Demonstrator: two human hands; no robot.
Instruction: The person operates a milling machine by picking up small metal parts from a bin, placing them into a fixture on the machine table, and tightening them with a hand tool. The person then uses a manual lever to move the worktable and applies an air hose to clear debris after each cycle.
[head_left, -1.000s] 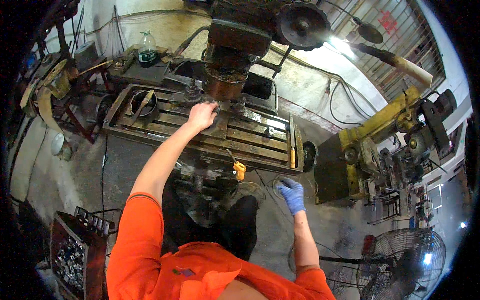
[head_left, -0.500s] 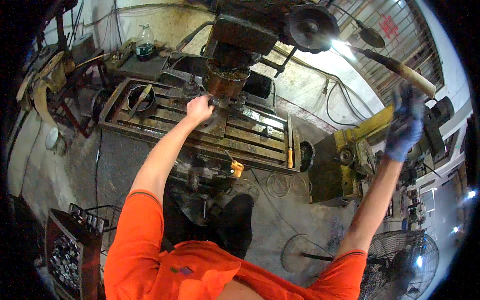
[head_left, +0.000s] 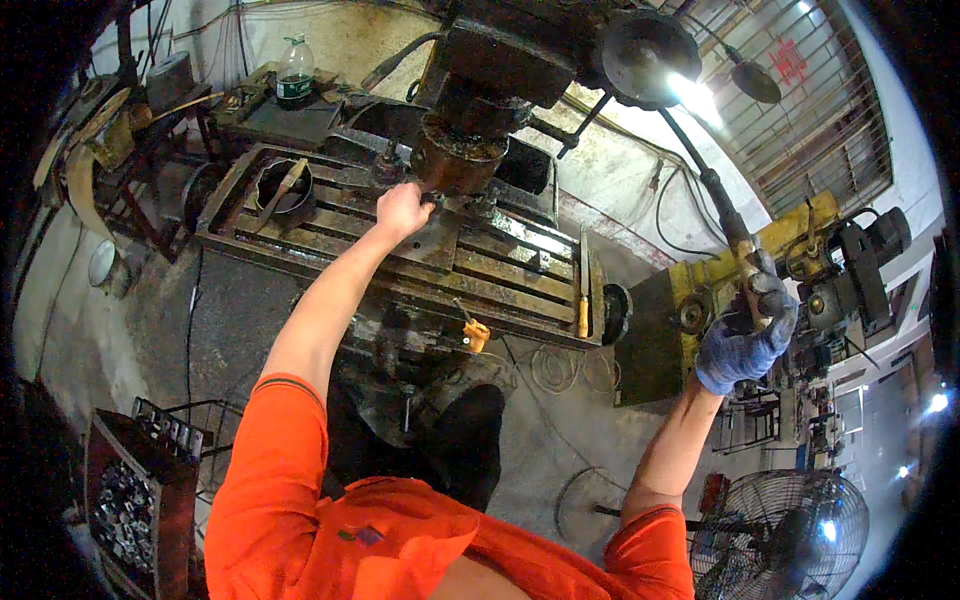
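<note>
My left hand (head_left: 403, 210), bare, is closed just below the spindle head (head_left: 458, 155) of a dark, oily drilling or milling machine. A small dark piece shows at its thumb; what the fingers hold is mostly hidden. My right hand (head_left: 745, 345), in a blue-grey glove, is wrapped round the worn grip of a long lever handle (head_left: 728, 215) that runs down from the machine's round hub (head_left: 650, 60). Beneath the spindle lies the slotted machine table (head_left: 500, 285). On it are a black bowl (head_left: 290, 200) with a brush (head_left: 283, 190) across it and a yellow-handled file (head_left: 583, 310).
An orange-yellow object (head_left: 475, 335) hangs at the table's front edge. A bin of small metal parts (head_left: 125, 510) stands low on the left, a fan (head_left: 790, 535) low on the right. A plastic bottle (head_left: 295, 75) stands at the back left; a yellow machine (head_left: 690, 300) is right.
My right hand has come down and to the left and is now closed on the lever, which has swung downward. My left hand has stayed almost in place under the spindle.
</note>
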